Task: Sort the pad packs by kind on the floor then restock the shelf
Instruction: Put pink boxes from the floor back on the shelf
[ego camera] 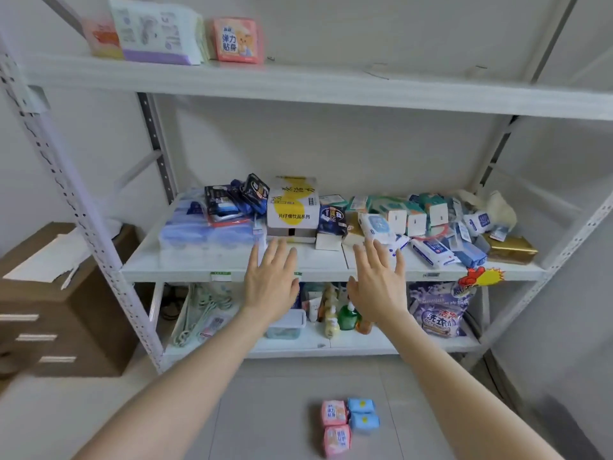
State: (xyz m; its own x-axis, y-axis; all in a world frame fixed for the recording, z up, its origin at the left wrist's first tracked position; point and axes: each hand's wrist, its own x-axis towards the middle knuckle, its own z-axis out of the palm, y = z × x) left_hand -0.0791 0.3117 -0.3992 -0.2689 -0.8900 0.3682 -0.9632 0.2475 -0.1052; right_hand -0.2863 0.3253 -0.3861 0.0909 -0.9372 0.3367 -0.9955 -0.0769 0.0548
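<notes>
While both hands are holding nothing, we are recording this job as barely past its opening stage. We are taking the yellow-printed carton (293, 202) on the middle board of the shelf (185, 260) as our reference. The left hand (272, 283) is hovering just below and in front of that carton, its fingers straight and fanned apart, gripping nothing. The right hand (378, 287) is hovering below and to the right of the carton, equally flat, spread and bare. Whether any fingertip is touching the board we cannot tell. Far below the carton and a little to its right, four small packs are lying on the floor (265, 410): two pink packs (334, 412) in one column and two blue packs (361, 405) in another, the columns touching. We are therefore judging that sorting by kind is under way and orderly as far as it goes. A good deal is appearing outstanding. High above the carton and to its left, another pink pack (236, 40) is standing on the top board beside a large white and purple pack (159, 31). Just left of the carton, dark packs (254, 190) are leaning in a heap, and one more dark pack (332, 219) is standing against its right side. We are taking these for pads, though the print is too small to confirm. Further right of the carton, white and teal packets (414, 217) are lying in a jumble, kind unknown. Restocking, in our judgement, is not yet beginning.
</notes>
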